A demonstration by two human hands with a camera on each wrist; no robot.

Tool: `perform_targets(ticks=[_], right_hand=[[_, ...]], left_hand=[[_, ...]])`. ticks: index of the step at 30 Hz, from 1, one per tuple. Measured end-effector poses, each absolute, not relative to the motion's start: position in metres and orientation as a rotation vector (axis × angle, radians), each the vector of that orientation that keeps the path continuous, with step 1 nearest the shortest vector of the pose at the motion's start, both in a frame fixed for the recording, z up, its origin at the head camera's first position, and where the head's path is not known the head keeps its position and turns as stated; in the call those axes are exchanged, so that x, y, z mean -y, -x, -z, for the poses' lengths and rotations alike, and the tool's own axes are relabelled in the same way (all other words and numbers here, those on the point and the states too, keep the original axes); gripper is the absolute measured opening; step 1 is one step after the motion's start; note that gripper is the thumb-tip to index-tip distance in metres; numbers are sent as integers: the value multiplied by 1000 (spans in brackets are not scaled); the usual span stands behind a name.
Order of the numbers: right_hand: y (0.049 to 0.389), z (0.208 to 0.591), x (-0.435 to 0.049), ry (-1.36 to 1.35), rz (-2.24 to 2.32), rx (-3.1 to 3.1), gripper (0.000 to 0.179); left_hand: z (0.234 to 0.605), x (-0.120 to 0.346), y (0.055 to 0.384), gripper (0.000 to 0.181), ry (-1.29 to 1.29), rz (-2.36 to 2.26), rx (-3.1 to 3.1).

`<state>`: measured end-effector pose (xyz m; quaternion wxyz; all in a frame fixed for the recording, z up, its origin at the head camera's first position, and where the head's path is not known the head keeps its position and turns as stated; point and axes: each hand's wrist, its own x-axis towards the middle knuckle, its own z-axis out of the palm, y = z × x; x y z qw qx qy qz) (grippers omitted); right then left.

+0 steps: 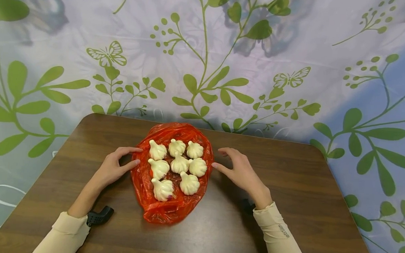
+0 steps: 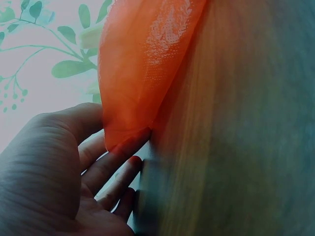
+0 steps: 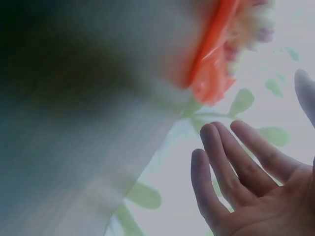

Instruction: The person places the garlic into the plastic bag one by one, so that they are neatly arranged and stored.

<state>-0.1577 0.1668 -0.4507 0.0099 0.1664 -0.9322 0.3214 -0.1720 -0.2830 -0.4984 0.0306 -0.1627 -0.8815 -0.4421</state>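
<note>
Several white garlic bulbs (image 1: 180, 164) lie in loose rows on a spread red plastic bag (image 1: 165, 215). My left hand (image 1: 113, 164) is at the bag's left side, thumb and index finger apart and their tips right at its edge. In the left wrist view, the thin red film (image 2: 140, 73) overlaps fingertips of that left hand (image 2: 47, 162). My right hand (image 1: 243, 172) is beside the bag's right edge, thumb tip close to it. The right wrist view shows the right hand (image 3: 261, 191) with fingers extended and nothing held, a corner of the bag (image 3: 211, 81) beyond them.
The bag lies on a brown wooden table (image 1: 289, 177), near its far edge. Behind the table hangs a pale cloth (image 1: 142, 28) printed with green leaves and butterflies. A black wrist device (image 1: 100, 216) sits at the left wrist.
</note>
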Motion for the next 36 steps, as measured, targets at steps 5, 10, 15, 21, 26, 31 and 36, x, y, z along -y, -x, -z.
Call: perform_targets(ticks=[5, 10, 15, 21, 26, 31, 36], right_hand=[[152, 454, -188, -442, -915, 2928, 70], [147, 458, -213, -415, -864, 2916, 67], [138, 462, -239, -387, -867, 2885, 62], [123, 465, -268, -346, -844, 2853, 53], [115, 465, -280, -323, -826, 2854, 50], [113, 463, -285, -331, -802, 2867, 52], [106, 464, -292, -297, -739, 2892, 55]], left_hand=[[498, 285, 173, 37, 500, 1361, 2720], [498, 286, 172, 37, 495, 1358, 2724], [498, 286, 173, 38, 494, 1359, 2724], [499, 288, 174, 38, 490, 1359, 2726], [499, 289, 175, 38, 492, 1354, 2723], [500, 288, 175, 38, 487, 1361, 2728], [501, 286, 176, 38, 496, 1360, 2729]])
